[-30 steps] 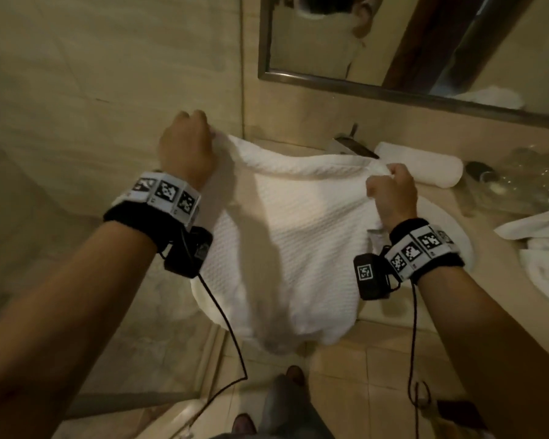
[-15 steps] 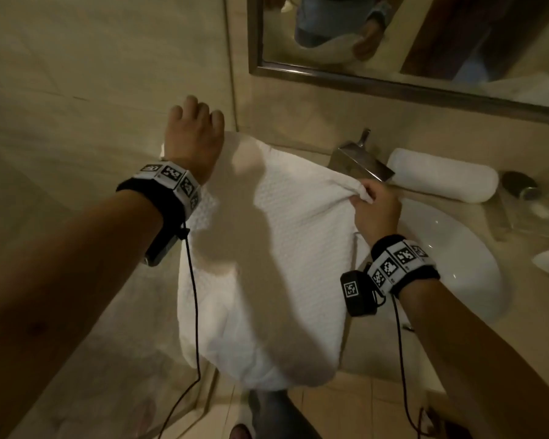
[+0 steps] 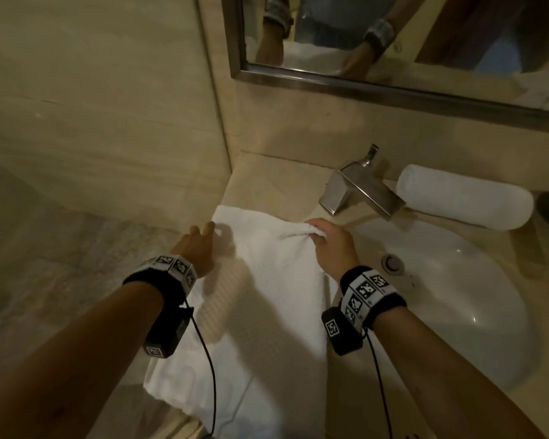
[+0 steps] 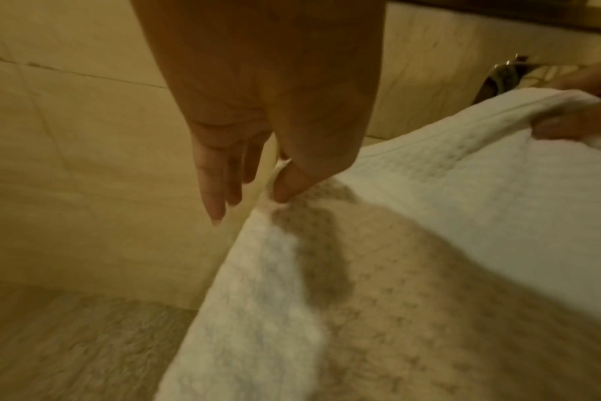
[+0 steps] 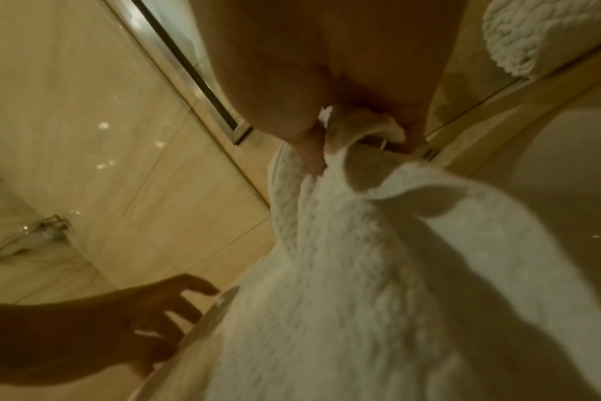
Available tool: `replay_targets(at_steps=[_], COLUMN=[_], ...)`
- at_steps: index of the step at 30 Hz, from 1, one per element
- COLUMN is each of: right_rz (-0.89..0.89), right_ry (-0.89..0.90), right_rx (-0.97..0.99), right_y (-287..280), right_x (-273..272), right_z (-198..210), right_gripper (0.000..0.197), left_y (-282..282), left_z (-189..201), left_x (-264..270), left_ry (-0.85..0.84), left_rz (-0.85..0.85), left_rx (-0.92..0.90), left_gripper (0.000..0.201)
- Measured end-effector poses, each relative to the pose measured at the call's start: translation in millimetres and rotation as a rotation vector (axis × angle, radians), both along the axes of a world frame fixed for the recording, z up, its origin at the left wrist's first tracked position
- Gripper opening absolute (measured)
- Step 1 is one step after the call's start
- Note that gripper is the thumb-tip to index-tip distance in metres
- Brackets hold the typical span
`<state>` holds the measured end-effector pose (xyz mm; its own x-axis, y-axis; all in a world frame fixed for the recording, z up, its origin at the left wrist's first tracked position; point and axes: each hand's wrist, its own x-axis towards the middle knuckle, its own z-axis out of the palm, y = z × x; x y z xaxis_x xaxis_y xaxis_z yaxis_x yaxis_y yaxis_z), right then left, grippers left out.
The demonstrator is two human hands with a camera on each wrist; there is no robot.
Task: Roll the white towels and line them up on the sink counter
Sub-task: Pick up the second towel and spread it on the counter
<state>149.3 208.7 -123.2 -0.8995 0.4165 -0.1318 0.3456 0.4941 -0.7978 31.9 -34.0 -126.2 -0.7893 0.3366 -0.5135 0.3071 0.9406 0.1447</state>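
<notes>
— Towel first: where do you have it?

— Your flat white towel lies spread on the counter to the left of the sink, in the corner by the tiled wall. Its near end hangs over the counter's front edge. The far edge lies short of the tap.

— And my right hand?

— Your right hand has its fingers and thumb curled round the far right corner of the towel, bunching the cloth into a fold. The right wrist view shows that corner pinched between your thumb and fingers, with the cloth falling away below it.

— Left hand?

— Your left hand is at the far left corner. The fingers are straight and slightly spread. In the left wrist view your thumb tip touches the towel's edge while the other fingers hang off past the edge, holding nothing. So that hand rests on the cloth rather than gripping it.

— Anything already rolled?

— One rolled towel lies on the counter behind the sink, just to the right of the tap, its long side along the back wall under the mirror. It is well apart from the one under your hands.
</notes>
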Motion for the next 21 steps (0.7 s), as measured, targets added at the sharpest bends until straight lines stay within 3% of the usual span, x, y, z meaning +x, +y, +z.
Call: replay_targets(at_steps=[4, 9, 14, 17, 21], right_rz=[0.062, 0.079, 0.056, 0.003, -0.146], right_ry=[-0.106, -0.258, -0.558, -0.608, -0.682], right_rx=[0.056, 0.248, 0.370, 0.388, 0.413], right_y=[6.3, 21.8, 32.5, 31.7, 27.8], right_x=[-10.0, -8.9, -9.9, -12.3, -13.8], right_z=[-12.3, -16.0, 3.1, 7.6, 7.0], right_gripper=[0.030, 0.025, 0.024, 0.014, 0.028], left_y=[14.8, 31.3, 39.7, 45.1, 48.7], left_z=[0.5, 2.1, 11.8, 14.1, 18.2], left_x=[-17.6, -40.1, -65.1, -74.5, -76.2], left_ry=[0.025, 0.031, 0.008, -0.091, -0.104], left_rz=[-0.098, -0.202, -0.280, -0.300, -0.364], left_rx=[0.031, -0.016, -0.129, -0.160, -0.215], left_gripper=[0.083, 0.071, 0.079, 0.074, 0.052])
